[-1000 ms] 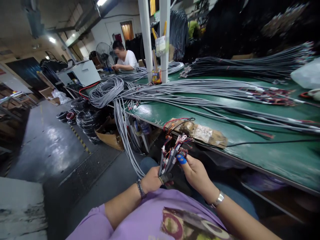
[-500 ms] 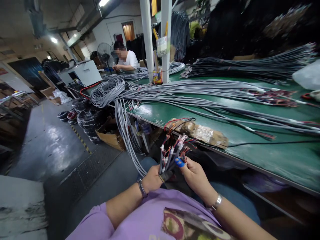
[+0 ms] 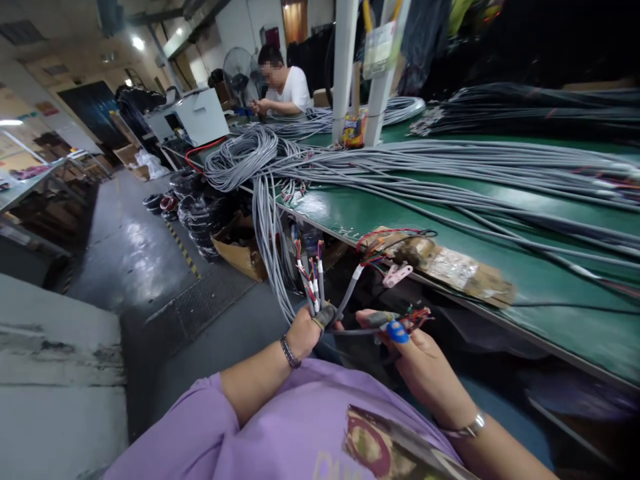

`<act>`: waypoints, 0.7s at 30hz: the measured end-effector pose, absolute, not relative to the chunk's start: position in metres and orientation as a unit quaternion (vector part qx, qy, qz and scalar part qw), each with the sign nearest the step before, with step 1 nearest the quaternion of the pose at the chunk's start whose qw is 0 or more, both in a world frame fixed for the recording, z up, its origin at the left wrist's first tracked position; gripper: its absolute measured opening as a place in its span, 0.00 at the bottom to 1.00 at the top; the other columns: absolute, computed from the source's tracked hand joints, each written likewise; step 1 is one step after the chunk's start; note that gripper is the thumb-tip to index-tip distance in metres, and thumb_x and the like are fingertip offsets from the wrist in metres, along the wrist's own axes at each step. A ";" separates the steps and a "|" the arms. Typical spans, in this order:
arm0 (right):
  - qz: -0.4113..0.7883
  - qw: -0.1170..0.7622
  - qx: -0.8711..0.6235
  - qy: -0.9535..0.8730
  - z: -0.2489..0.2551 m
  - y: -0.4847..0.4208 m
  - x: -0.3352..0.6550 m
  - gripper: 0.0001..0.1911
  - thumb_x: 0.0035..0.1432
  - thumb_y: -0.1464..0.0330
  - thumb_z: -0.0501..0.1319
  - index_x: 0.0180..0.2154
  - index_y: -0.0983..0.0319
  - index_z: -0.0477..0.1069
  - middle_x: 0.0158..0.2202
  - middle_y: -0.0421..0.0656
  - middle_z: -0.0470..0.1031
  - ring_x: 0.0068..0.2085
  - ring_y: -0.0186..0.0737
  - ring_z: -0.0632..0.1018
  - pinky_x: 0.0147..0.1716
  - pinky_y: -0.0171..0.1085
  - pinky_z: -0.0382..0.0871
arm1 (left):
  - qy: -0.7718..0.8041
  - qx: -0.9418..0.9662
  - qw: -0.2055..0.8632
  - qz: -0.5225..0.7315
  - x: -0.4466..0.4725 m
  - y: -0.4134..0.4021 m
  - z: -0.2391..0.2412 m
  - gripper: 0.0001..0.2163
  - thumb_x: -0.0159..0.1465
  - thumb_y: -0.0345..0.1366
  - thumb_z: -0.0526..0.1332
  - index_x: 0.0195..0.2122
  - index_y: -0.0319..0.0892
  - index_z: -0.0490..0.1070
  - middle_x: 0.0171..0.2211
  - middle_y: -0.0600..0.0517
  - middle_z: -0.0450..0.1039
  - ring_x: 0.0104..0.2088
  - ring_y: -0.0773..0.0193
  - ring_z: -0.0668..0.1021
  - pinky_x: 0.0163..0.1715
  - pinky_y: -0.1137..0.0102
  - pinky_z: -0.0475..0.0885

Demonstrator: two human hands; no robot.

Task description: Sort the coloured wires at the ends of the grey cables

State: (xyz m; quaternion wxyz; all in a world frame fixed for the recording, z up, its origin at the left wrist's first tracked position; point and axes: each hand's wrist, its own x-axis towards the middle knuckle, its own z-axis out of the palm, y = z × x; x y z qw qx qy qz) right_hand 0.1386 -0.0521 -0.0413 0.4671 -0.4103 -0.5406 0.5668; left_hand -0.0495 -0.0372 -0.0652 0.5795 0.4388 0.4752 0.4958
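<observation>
My left hand is closed around a bunch of grey cables, whose stripped ends point up with coloured wires fanned out. One grey cable leans right out of this grip, its coloured wires beside a pale pink clip; whether the clip bites on them I cannot tell. Another cable runs across to my right hand, which pinches it near its end. Blue tape covers the right thumb, and bare wire ends stick out past the fingers.
Long grey cables lie over the green table, with a coil hanging at its left corner. A taped block sits on the near edge. A person works behind, and an open carton stands below.
My right hand has moved right, drawing one cable end away from the bunch. The held ends have spread apart, and the pink clip now shows clearly. The view has turned left.
</observation>
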 end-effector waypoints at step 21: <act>0.521 0.528 -0.440 -0.506 -0.044 -0.052 0.129 0.25 0.55 0.48 0.60 0.18 0.58 0.59 0.15 0.37 0.58 0.19 0.35 0.62 0.18 0.37 0.60 | 0.449 0.630 0.497 0.393 -0.055 -0.054 -0.076 0.15 0.57 0.47 0.64 0.26 0.38 0.71 0.23 0.53 0.70 0.25 0.68 0.71 0.28 0.72 0.67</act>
